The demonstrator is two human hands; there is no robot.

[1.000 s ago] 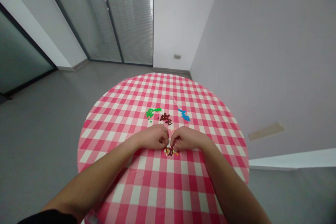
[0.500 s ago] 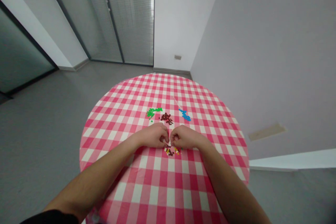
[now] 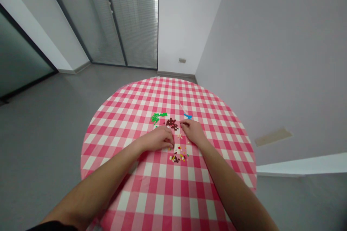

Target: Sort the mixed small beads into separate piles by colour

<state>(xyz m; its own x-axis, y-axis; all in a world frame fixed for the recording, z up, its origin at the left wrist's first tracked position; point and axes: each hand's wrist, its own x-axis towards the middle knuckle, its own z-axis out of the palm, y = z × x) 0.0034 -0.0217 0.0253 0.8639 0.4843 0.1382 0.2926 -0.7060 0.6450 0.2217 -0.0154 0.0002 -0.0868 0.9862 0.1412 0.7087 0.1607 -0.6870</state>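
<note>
while the left hand [image 3: 159, 139] rests curled low on the cloth [image 3: 162, 187], can't tell if its fingers pinch anything; right hand [image 3: 193, 130], thumb and fingertips close, grip can't tell either, just beside dark brown pieces [image 3: 171, 123]. all small, blocky: green pieces [image 3: 155, 117] in a bent patch beyond left hand, blue pieces [image 3: 187, 116] past right hand, mixed pieces [image 3: 176, 158] nearest the wearer. cloth smooth, red-and-white checked, rounded edge. markings too small to read.

Right hand [image 3: 193, 130] has open tablecloth [image 3: 223, 127] rightward, brown pieces [image 3: 171, 123] blocking leftward.
</note>
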